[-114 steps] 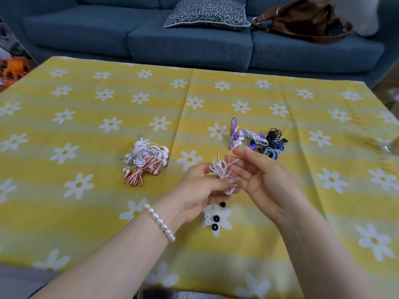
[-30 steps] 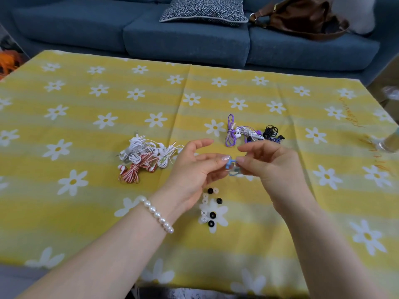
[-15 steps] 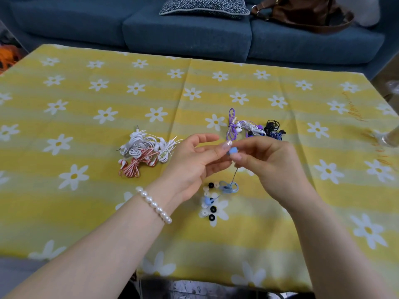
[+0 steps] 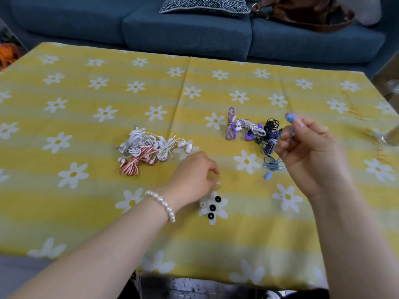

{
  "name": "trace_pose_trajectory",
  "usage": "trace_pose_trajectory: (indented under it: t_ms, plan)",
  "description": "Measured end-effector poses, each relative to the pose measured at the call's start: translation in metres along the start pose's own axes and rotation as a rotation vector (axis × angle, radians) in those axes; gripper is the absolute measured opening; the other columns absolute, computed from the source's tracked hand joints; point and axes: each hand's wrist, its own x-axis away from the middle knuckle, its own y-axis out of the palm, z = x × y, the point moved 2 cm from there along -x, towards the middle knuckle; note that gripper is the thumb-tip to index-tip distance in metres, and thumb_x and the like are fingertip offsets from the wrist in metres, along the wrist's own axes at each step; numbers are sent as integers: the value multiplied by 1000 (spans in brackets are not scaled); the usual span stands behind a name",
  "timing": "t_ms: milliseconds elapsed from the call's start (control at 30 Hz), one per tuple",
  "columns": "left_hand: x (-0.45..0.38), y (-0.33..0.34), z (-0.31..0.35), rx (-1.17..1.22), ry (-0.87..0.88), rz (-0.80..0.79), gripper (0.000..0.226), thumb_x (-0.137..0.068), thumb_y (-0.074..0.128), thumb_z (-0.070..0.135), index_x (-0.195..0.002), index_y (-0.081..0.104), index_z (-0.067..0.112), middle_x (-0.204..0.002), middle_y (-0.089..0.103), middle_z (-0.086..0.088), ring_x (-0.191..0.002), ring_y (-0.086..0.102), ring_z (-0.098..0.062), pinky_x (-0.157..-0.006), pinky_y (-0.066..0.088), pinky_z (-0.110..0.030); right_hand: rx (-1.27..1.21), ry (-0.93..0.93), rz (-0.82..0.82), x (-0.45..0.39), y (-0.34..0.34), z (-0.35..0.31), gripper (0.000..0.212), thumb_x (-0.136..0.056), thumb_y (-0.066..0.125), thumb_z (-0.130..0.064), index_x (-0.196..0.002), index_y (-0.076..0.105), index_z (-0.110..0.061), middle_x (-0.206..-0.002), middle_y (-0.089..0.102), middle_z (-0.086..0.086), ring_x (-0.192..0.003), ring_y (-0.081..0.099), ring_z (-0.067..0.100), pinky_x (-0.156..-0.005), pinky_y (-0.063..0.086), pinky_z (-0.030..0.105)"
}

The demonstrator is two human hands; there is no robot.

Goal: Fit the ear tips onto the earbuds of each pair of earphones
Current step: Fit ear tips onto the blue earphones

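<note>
My right hand is raised over the table's right side, pinching a blue earbud at its fingertips. That pair's blue cable bundle hangs below onto the yellow daisy cloth. My left hand, with a pearl bracelet on the wrist, is lowered with curled fingers at the top of a small pile of black and white ear tips. Whether those fingers hold a tip is hidden.
A heap of white and red earphones lies left of centre. Purple, white and black earphones lie right of centre. A clear glass stands at the right edge. Behind the table are a blue sofa, a cushion and a brown bag.
The hands, together on the blue earbud half a second ago, have parted. My right hand carried the earbud up and right; my left hand dropped to the ear tips.
</note>
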Motion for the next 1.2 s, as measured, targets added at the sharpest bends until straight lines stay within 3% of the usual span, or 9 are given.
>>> trace_pose_trajectory:
  t_ms: [100, 433, 533, 633, 733, 1033, 1200]
  plan:
    - [-1, 11, -1, -160, 74, -25, 26, -86, 60, 25, -110, 66, 22, -111, 52, 0, -107, 45, -20, -92, 34, -29, 24, 6, 3, 0, 1, 3, 12, -86, 50, -7, -84, 62, -10, -55, 52, 0, -53, 48, 10, -52, 41, 17]
    - [-2, 16, -1, -172, 103, 26, 15, -86, 60, 26, -93, 69, 17, -104, 56, 0, -102, 47, -18, -88, 35, -28, 237, 20, -28, 3, 4, 11, 11, -86, 54, -7, -81, 64, -10, -53, 57, -1, -50, 47, 13, -53, 40, 20]
    - [0, 7, 3, 71, 39, 104, 5, -80, 67, 22, -82, 67, 17, -87, 62, 3, -86, 56, -13, -77, 43, -24, 399, 57, -33, 5, 4, 13, 10, -85, 58, -7, -81, 66, -11, -55, 59, -2, -52, 50, 13, -53, 40, 20]
    - [1, -9, 13, 620, -103, 130, 12, -74, 74, 8, -72, 65, 15, -65, 65, 5, -59, 61, -6, -61, 49, -17, 535, 96, -67, 7, 5, 17, 8, -81, 64, -8, -79, 70, -12, -58, 63, -1, -54, 51, 13, -53, 38, 21]
    - [6, -21, 22, 979, -131, 104, 15, -72, 72, -2, -74, 64, 10, -57, 67, 4, -52, 64, -7, -52, 49, -18, 576, 140, -140, 10, 11, 21, 8, -78, 66, -7, -78, 72, -13, -60, 65, 0, -53, 51, 12, -52, 37, 21]
    - [16, -29, 29, 1137, -97, 77, 19, -67, 70, -10, -75, 70, 7, -64, 72, -2, -59, 68, -14, -66, 58, -26, 597, 153, -230, 12, 15, 23, 10, -76, 67, -5, -79, 74, -11, -62, 67, -1, -56, 56, 11, -54, 40, 20]
    - [16, -28, 29, 1328, -170, -54, 23, -72, 60, -17, -84, 67, 1, -72, 72, -8, -68, 70, -17, -71, 58, -28, 583, 139, -210, 12, 15, 23, 9, -77, 66, -3, -80, 73, -9, -63, 67, 1, -55, 56, 11, -54, 41, 21]
